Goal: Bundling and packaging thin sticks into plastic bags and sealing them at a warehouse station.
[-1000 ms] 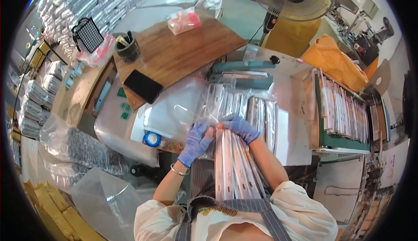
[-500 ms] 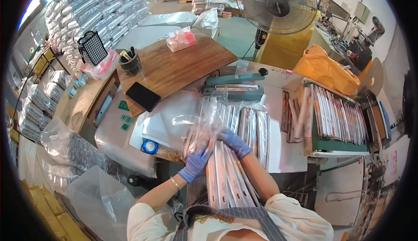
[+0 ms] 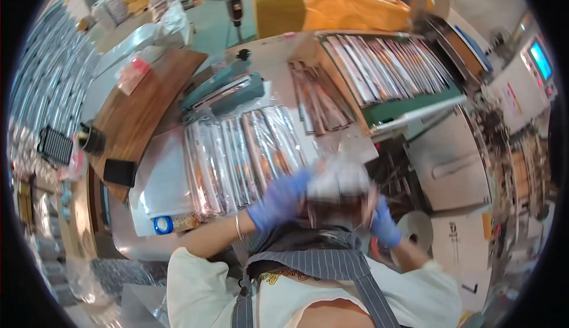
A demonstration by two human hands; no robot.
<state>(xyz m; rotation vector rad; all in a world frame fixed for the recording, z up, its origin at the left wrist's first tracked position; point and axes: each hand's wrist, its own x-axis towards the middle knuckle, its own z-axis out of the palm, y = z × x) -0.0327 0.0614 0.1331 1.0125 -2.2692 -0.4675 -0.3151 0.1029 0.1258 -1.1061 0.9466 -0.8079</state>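
Between my two gloved hands is a bundle of flat printed packets (image 3: 338, 194), smeared by motion, with what looks like clear plastic over its top. My left hand (image 3: 281, 200), in a blue glove, grips the bundle's left side. On its right side my right hand (image 3: 385, 224), gloved in the same blue, holds it with the fingers along the edge. Just beyond my left hand, a row of plastic-bagged packet bundles (image 3: 243, 156) lies on the worktable. Behind that row stands a teal bag sealer (image 3: 222, 94) with a lever.
An open box of upright packets (image 3: 385, 70) stands at the far right, with loose brown packets (image 3: 317, 100) beside it. To the left are a wooden board (image 3: 142, 100) with a black phone (image 3: 120, 173), and a blue tape roll (image 3: 163, 225). An orange sack (image 3: 355, 8) sits behind the box.
My view has swung to the right. Both hands have moved right with the bundle, and have spread from gripping close together to holding its two sides. The packets now appear lifted and turned.
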